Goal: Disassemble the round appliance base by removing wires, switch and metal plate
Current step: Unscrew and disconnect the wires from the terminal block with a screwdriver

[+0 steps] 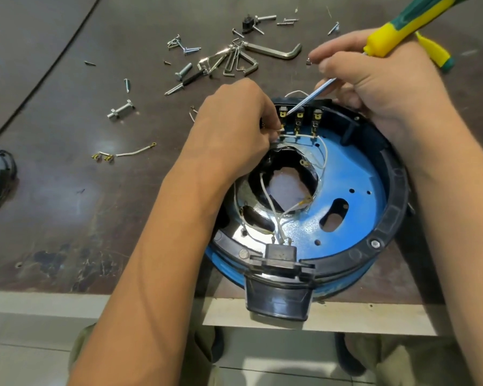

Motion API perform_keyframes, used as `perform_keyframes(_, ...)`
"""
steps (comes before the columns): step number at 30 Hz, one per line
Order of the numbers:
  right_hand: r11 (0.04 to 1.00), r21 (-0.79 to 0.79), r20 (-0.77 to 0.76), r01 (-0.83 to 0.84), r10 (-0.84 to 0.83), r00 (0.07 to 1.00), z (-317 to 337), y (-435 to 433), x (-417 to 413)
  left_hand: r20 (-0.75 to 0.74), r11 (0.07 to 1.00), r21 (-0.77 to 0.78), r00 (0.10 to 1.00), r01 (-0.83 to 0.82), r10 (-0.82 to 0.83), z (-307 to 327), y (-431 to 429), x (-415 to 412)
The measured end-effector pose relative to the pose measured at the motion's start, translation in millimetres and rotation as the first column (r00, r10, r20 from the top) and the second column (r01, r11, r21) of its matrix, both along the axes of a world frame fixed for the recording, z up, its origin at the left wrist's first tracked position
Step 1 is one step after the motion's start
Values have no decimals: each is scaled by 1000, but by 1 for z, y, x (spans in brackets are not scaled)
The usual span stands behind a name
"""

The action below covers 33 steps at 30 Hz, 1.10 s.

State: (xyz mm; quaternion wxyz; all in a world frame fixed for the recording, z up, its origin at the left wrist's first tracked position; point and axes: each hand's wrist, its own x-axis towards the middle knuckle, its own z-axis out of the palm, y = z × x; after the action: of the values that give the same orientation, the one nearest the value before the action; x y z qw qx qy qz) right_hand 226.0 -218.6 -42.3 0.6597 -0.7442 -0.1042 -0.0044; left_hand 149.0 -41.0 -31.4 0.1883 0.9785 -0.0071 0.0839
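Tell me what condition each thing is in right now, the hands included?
Left hand: pinching a white wire at the terminals.
Right hand: gripping the screwdriver.
Screwdriver: tip at the leftmost terminal.
Round base: opened up, overhanging the table edge.
White wires: some attached inside.
Loose wire: removed, on the table.
Screws: out, scattered.
Hex keys: lying unused.

The left hand (229, 129) hides its fingertips' pinch at the switch terminals (299, 118); the screwdriver (402, 29) handle runs off-frame.
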Motion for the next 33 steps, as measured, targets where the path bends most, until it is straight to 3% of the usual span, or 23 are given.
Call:
perform_keyframes(11,994,108,-63,20,-13,998,-4,-1,4,-3,1000,-10,1000,-6,6,4,-4,-3)
perform_keyframes(15,993,121,55,-9,2,999,-8,-4,3,-9,1000,-10,1000,-5,5,3,-4,-2)
perform_keyframes(19,981,13,263,-195,185,947,-4,-12,-7,-7,999,-32,1000,-16,15,3,-2,-1)
perform_keyframes(22,966,-4,248,-260,253,935,0,-20,-17,-11,999,-38,1000,-14,13,4,-3,-2)
perform_keyframes(26,940,-202,351,-275,331,876,4,-24,-23,-12,999,-41,1000,-21,21,3,-3,-2)
perform_keyframes(33,833,-540,453,-117,405,794,10,-14,-24,-31,999,-43,999,-14,13,3,-2,-2)
